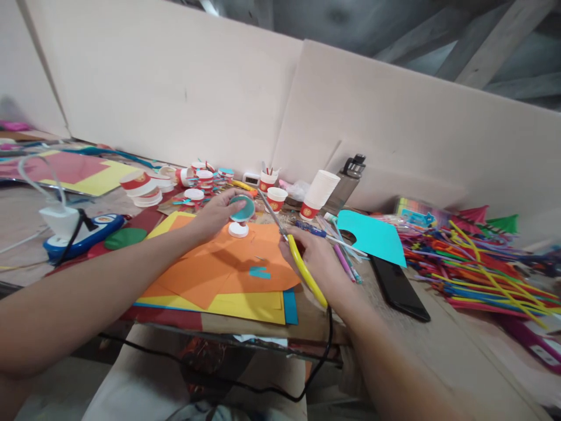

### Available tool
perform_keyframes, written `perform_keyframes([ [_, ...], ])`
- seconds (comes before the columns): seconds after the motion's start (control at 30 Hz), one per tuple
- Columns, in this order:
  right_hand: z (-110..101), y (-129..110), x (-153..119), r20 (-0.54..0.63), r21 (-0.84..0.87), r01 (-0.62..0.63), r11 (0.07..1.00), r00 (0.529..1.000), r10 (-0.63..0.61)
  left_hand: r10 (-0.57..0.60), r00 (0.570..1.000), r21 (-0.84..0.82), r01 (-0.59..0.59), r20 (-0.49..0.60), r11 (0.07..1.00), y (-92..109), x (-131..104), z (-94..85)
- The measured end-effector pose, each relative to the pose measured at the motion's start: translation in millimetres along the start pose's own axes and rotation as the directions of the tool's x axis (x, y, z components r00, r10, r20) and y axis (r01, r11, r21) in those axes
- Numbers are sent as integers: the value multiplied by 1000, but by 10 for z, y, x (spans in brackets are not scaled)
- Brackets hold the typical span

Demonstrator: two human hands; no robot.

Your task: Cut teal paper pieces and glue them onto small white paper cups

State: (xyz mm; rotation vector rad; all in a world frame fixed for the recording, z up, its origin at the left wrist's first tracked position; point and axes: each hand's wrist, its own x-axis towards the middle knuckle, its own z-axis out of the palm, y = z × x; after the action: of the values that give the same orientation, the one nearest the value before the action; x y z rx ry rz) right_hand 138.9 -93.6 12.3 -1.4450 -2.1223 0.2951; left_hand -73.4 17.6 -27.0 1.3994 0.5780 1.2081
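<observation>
Two hands, both closed and occupied. Left hand (214, 217): thumb and fingers pinched about a turquoise-faced round piece (242, 209), raised above the papers, face turned toward the wearer. Right hand (316, 257): wrapped round the yellow handles of one pair of scissors (298, 260), blades pointing forward and to the left, tips near the round piece; whether the blades are parted cannot be told.

Beneath the hands: one orange sheet (193, 283), large, over one yellow sheet (249, 308); blue paper (290, 307) showing at the near right corner. On the orange sheet: one small white disc (238, 230), close under the left hand; turquoise scraps (260, 272), narrow, nearer the wearer.

Right of the right hand: pencils (344, 263), lying together; one turquoise sheet (373, 237) with a rounded bite out of its left edge, partly over a black phone (401, 290); beyond them, pipe cleaners (491, 280), many colours, heaped.

Far side of the surface (451, 345), along the pale panels: one red-and-white paper cup (276, 202), upright; one pen-filled cup (268, 179); one stack of paper cups (322, 190), tilted; one dark bottle (345, 190), black-capped.

Left: further cup pieces (139, 184), grouped; one green disc (125, 237); one blue power strip (105, 230) bearing a white plug (60, 219).
</observation>
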Motion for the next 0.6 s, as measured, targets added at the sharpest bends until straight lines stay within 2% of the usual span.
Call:
perform_keyframes([
  [0.1, 6, 132, 48, -72, -187, 34, 982, 996, -48, -76, 997, -13, 76, 30, 997, 29, -18, 9],
  [0.2, 26, 205, 60, -110, -303, 30, 953, 992, -66, -105, 994, -11, 106, 31, 994, 66, -36, 30],
  [0.43, 70, 166, 28, -58, -416, 36, 909, 996, -66, -82, 996, 16, 82, 17, 996, 120, -43, 41],
  [0.6, 75, 181, 28, -54, -413, 50, 910, 995, -79, -79, 997, 25, 79, 14, 997, 137, -43, 44],
])
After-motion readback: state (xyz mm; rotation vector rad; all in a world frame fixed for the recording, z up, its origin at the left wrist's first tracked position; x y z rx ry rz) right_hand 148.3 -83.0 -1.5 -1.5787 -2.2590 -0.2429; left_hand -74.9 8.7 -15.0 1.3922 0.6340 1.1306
